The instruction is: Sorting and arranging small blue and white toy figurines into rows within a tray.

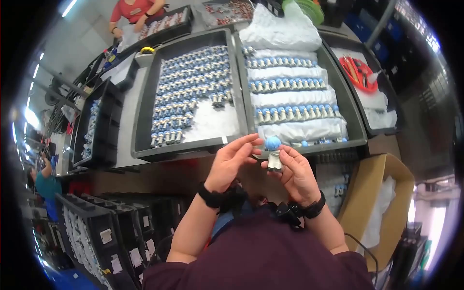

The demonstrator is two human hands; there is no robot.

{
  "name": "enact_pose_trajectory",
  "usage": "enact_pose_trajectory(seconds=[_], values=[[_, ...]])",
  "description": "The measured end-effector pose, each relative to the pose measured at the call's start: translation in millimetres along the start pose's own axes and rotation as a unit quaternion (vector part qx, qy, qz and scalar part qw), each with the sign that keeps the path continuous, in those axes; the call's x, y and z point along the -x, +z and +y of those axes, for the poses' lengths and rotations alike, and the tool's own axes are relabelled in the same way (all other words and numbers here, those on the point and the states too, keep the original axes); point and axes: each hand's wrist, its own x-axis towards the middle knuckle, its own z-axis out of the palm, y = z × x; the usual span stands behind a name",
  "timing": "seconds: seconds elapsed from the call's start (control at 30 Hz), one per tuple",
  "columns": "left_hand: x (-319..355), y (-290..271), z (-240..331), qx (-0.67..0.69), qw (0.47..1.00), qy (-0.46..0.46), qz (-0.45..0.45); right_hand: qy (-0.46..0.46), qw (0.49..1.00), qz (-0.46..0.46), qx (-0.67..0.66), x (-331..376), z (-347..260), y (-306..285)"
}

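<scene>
And here's the right hand (297, 174), thumb and fingers pinching a blue-haired figurine (274, 158) just off the near edge of the padded tray (350, 107). The left hand (231, 162) comes alongside, fingers loosely spread close to the figurine's head; whether they touch it, I can't tell.

What a crowded table (129, 116)! Inside the padded tray, blue-topped rows (288, 85) alternate with white wrapping, a crumpled white bag (278, 31) heaped at its far end and a green basket (309, 9) just beyond. Left of it, a second tray (186, 148) is packed with more figurines, its near right corner showing bare liner. To its right, a third tray (384, 131) carries a red bowl (371, 87) of tools.

Out past it, far left, a co-worker in red (135, 8) leans over another tray. Nearer than it, a cardboard box (358, 200) stands rightward, black crates (125, 229) leftward.
</scene>
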Motion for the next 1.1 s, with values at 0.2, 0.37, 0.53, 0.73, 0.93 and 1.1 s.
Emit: enact_pose_trajectory(seconds=[0.2, 0.37, 0.53, 0.73, 0.93, 1.1], values=[[-4, -22, 38, -0.028, 0.998, 0.016, -0.061, -0.143, 0.972, 0.018, 0.184, -22, 22, 44], [-22, -70, 68, 0.155, 0.985, 0.042, -0.06, -0.003, 0.998, -0.028, 0.053, -58, 17, 80], [-37, -122, 89, 0.19, 0.98, 0.013, -0.063, -0.109, 0.986, 0.006, 0.129, -102, 33, 118], [-47, -168, 102, 0.221, 0.975, -0.009, -0.021, -0.176, 0.962, 0.066, 0.198, -142, 57, 149], [-58, -192, 102, 0.229, 0.972, -0.04, -0.025, -0.202, 0.944, 0.094, 0.241, -161, 67, 157], [-67, -197, 102, 0.221, 0.973, -0.059, -0.017, -0.217, 0.924, 0.108, 0.296, -171, 67, 156]])
